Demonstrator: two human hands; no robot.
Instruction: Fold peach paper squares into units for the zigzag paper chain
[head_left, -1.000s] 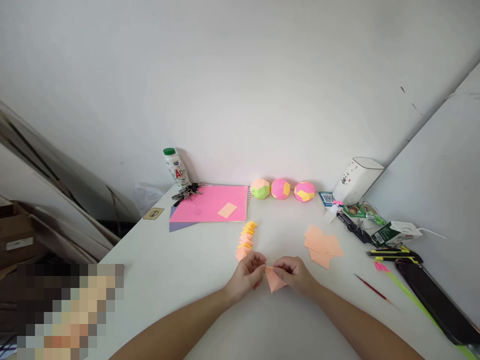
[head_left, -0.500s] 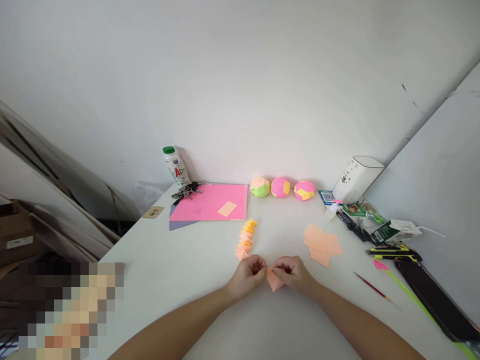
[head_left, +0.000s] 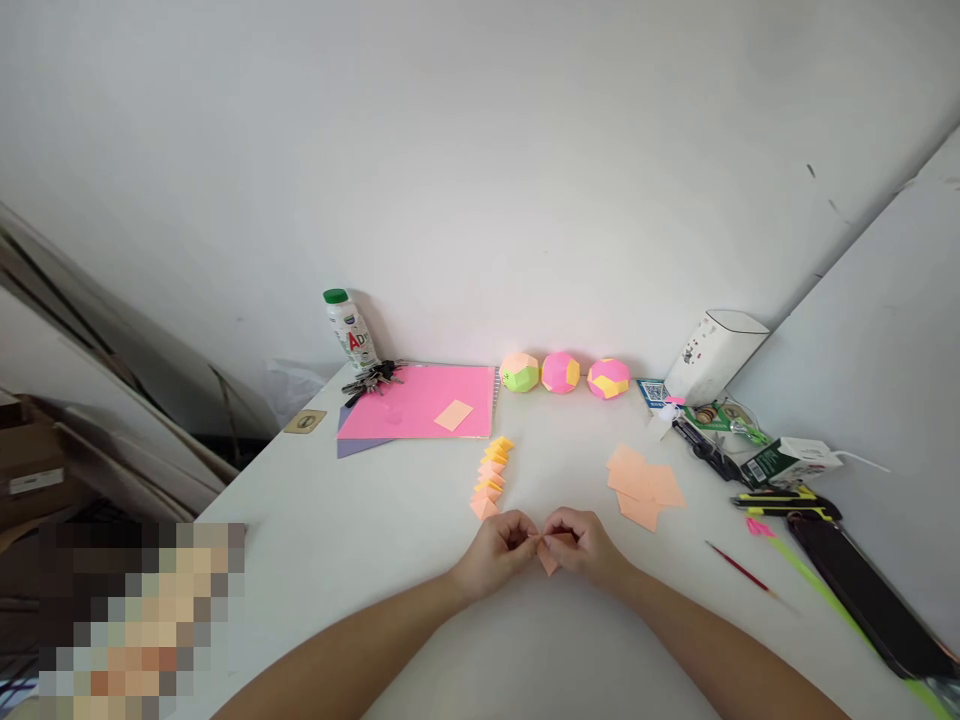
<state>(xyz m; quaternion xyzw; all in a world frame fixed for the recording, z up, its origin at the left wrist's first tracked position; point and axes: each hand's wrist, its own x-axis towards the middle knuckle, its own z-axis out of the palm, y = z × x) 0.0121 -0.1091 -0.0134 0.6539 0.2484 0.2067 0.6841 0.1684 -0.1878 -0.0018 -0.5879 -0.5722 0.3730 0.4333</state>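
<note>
Between my two hands is a small peach paper piece (head_left: 549,560), partly folded, its pointed lower end showing below the fingers. My left hand (head_left: 501,550) pinches its left side, and my right hand (head_left: 586,548) grips it from the right with thumb and fingers. The fingertips nearly meet and hide the upper part of the paper. Just beyond my left hand runs a row of folded peach and yellow paper units (head_left: 491,478). Several flat peach paper sheets (head_left: 637,485) lie overlapping beyond my right hand.
Three paper balls (head_left: 561,373) line the wall. Left stand a pink pad (head_left: 409,405), keys (head_left: 371,382) and a white bottle (head_left: 351,330). To the right lie a thin brush (head_left: 742,568), a cutter (head_left: 787,502), a black phone (head_left: 870,600) and a white box (head_left: 799,460).
My hands have drawn closer together on the peach paper, the left fingertips now meeting the right ones. Less of the paper shows below them.
</note>
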